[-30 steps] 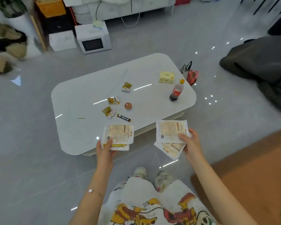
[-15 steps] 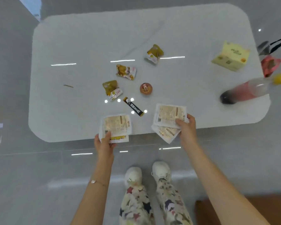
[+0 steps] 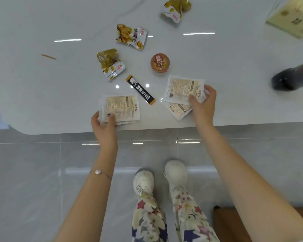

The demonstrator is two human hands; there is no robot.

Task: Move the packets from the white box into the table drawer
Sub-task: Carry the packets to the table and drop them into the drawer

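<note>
1. A white bench [image 3: 42, 93] stands on a grey tile floor [image 3: 24, 172]. A person stands at its near edge and looks straight down.
2. On the bench lie three snack bags [image 3: 131, 35], a black stick [image 3: 140, 89] and a small round cup [image 3: 160, 62]. There is a dark bottle [image 3: 294, 77] at the right and a yellow box [image 3: 292, 20] in the far right corner.
3. The left hand [image 3: 103, 126] pinches the left pile [image 3: 121, 109] of flat packets by its near left corner, thumb on top and fingers under. The pile is out in front of the hand, over the bench near its front edge. I cannot tell if it touches the top.
4. The right hand [image 3: 202, 105] pinches the right pile [image 3: 182, 89], with the thumb on top and the fingers curled round the right edge. Two packets show, spread like a fan, and the lower one pokes out toward the person.
5. The black stick lies between the two piles, close to both.
6. I cannot see the drawer or the white box. I think the drawer sits under the bench top, out of sight.
7. The step seems to be bringing the packets to the drawer. Both hands are full, so one must be freed to pull it open. Putting one pile on the other would do that.
8. The packets look slick. A firm pinch should keep the lower right one from sliding out.
</note>
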